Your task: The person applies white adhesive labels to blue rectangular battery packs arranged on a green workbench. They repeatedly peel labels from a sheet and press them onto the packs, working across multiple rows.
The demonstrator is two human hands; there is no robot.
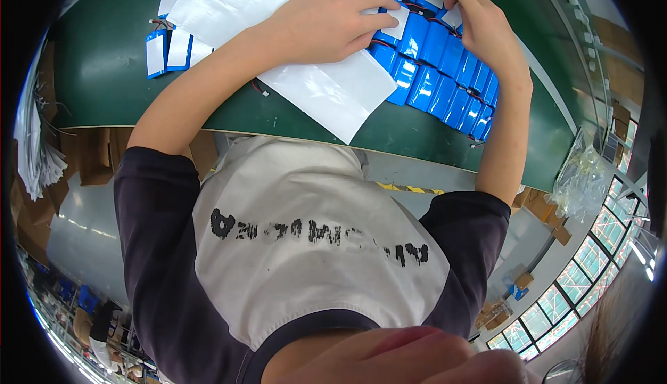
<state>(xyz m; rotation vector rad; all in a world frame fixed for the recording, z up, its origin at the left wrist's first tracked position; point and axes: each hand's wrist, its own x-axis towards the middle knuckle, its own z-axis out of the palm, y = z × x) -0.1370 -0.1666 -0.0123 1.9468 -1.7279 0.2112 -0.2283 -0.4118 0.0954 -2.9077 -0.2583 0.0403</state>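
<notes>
The left hand [326,26] lies palm down, fingers [372,19] loosely spread and flat on a white sheet [326,92] and the blue pouch cells [438,78] under their tips. The cells lie in overlapping rows on the green bench [104,71], running beyond and below the fingers. The right hand [483,26] curls over the row's far end, fingertips pressed together on one cell's edge. Both forearms reach in bent.

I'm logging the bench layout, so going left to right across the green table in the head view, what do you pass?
Small blue cell group → white sheet → left hand → right hand, all on the green table.
</notes>
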